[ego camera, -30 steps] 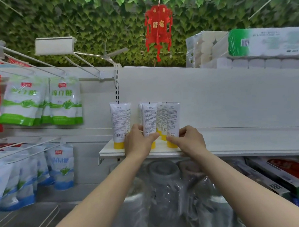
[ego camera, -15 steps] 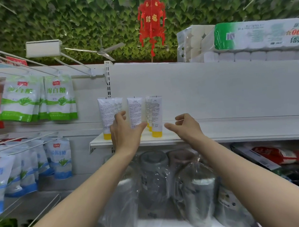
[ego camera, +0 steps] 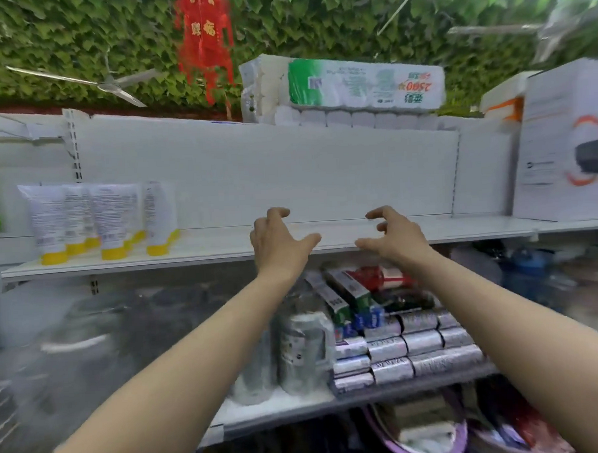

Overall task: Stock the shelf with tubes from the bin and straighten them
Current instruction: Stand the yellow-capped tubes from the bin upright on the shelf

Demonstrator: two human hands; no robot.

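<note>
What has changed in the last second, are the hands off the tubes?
The left hand and right hand have both let go of the tubes and moved right along the shelf; they now hover empty, fingers loosely bent. The view swung right too. The tubes stayed standing on their yellow caps at the shelf's left end.

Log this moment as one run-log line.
left hand: empty, apart from tubes | right hand: empty | tubes: upright, caps down, left end of shelf | bin: not visible

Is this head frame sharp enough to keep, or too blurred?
Head view: blur smears the wrapped goods lower left and the right edge; the tubes are soft, print unreadable; left hand and right hand look fairly sharp; lighting even.
</note>
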